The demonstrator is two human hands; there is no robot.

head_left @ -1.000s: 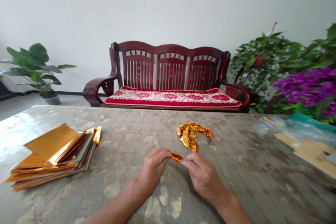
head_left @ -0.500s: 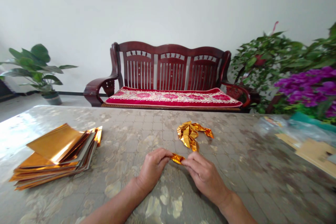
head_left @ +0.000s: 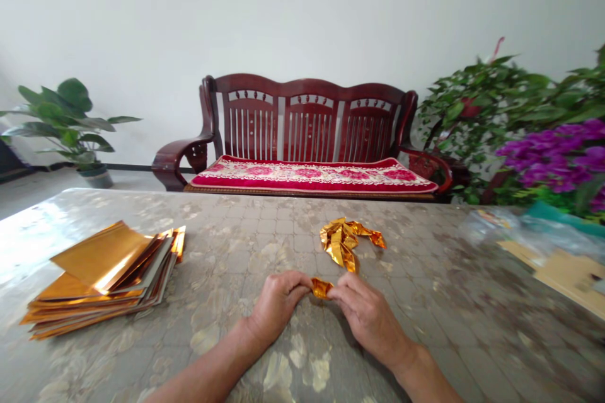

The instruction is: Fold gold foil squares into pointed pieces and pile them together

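Observation:
Between my two hands is a small folded piece of gold foil paper (head_left: 322,288), held just over the table. My left hand (head_left: 278,300) pinches its left end with thumb and fingers. The right end is in the closed fingers of my right hand (head_left: 366,310). Some of the piece is hidden behind my fingertips. Just beyond my hands lies a small group of folded gold foil pieces (head_left: 339,243), crinkled and shiny, resting against one another. Far from my left hand, a stack of gold foil paper sheets (head_left: 99,258) sits loosely fanned on the left.
The table (head_left: 227,340) has a patterned, glossy cover. Clear plastic bags (head_left: 496,227) and flat tan cardboard (head_left: 567,277) lie at the right edge. Behind the table stands a wooden bench (head_left: 309,116) with a red floral cushion. Potted plants (head_left: 70,119) and purple flowers (head_left: 558,154) flank it.
The foil piece between my fingers has turned slightly and now looks wider and more bowed. Both hands keep their grip in nearly the same place. The view has shifted a little.

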